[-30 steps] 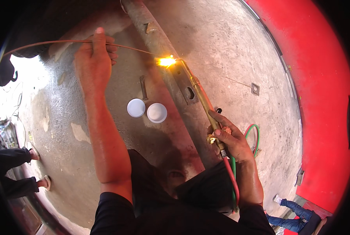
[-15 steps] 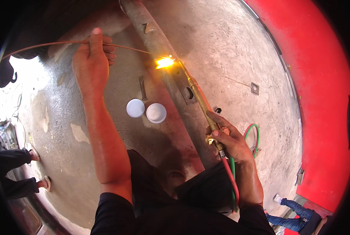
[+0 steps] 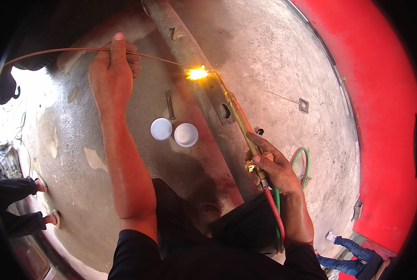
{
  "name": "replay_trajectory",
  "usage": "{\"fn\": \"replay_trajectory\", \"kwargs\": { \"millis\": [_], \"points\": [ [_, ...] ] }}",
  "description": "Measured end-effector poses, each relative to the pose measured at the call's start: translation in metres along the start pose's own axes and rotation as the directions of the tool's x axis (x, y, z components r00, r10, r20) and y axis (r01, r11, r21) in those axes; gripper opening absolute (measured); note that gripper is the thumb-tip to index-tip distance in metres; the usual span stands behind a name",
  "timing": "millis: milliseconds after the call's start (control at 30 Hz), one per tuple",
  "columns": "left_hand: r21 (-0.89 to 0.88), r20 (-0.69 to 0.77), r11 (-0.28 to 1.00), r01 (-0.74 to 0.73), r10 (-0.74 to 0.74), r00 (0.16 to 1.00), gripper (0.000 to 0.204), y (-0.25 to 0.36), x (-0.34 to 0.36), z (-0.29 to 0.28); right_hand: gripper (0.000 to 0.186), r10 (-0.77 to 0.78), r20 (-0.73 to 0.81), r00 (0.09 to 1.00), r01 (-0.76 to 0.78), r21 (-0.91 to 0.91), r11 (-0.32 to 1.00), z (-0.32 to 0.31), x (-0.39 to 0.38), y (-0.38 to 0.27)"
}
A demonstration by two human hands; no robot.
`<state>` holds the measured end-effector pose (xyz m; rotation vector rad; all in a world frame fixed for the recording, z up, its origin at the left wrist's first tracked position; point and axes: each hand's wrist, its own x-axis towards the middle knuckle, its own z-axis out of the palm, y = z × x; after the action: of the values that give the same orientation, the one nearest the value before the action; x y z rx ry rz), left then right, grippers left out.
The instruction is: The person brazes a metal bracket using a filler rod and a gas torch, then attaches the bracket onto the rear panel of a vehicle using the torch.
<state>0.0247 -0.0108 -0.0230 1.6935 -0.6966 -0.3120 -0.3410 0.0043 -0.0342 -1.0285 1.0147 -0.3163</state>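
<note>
Left hand (image 3: 114, 70): clamped on rod (image 3: 77, 49); likely light, springy; hold left of flame (image 3: 197, 74)
Right hand (image 3: 279, 169): wrapped round torch (image 3: 238, 112); likely rigid, far end hot; hold near end

We cannot see the tip of our thin rod (image 3: 77, 50) in the bright flame (image 3: 197, 74); the far edge cuts off the metal beam (image 3: 183, 45), the left edge a bystander (image 3: 19, 188).

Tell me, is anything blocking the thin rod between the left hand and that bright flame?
Nothing visible blocks the thin rod: it runs openly from the left hand toward the bright flame at the pipe, though glare obscures its tip. The torch lies on the opposite side.
</note>
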Motion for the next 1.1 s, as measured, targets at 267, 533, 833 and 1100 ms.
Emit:
{"fn": "replay_trajectory", "kwargs": {
  "millis": [267, 533, 833, 1100],
  "points": [
    [0.019, 0.000, 0.999, -0.027, 0.027, 1.000, 0.053, 0.0008, -0.0005, -0.0011, 0.065, 0.001, 0.004, 1.000, -0.001, -0.009, 1.000, 0.0011, 0.0000, -0.0015],
    [0.019, -0.002, 1.000, -0.009, 0.009, 1.000, 0.053, 0.0021, -0.0017, 0.0004, 0.066, -0.004, 0.004, 1.000, 0.004, -0.001, 1.000, 0.0001, 0.0000, -0.0012],
    [0.011, -0.018, 1.000, 0.000, 0.000, 1.000, 0.051, 0.0049, -0.0029, 0.0000, 0.066, -0.013, 0.008, 1.000, 0.013, 0.005, 1.000, 0.0001, -0.0007, -0.0019],
    [-0.008, -0.010, 1.000, -0.017, 0.017, 1.000, 0.051, 0.0018, -0.0013, 0.0009, 0.065, 0.016, -0.033, 0.999, -0.016, 0.010, 1.000, -0.0009, -0.0010, -0.0001]
  ]
}}
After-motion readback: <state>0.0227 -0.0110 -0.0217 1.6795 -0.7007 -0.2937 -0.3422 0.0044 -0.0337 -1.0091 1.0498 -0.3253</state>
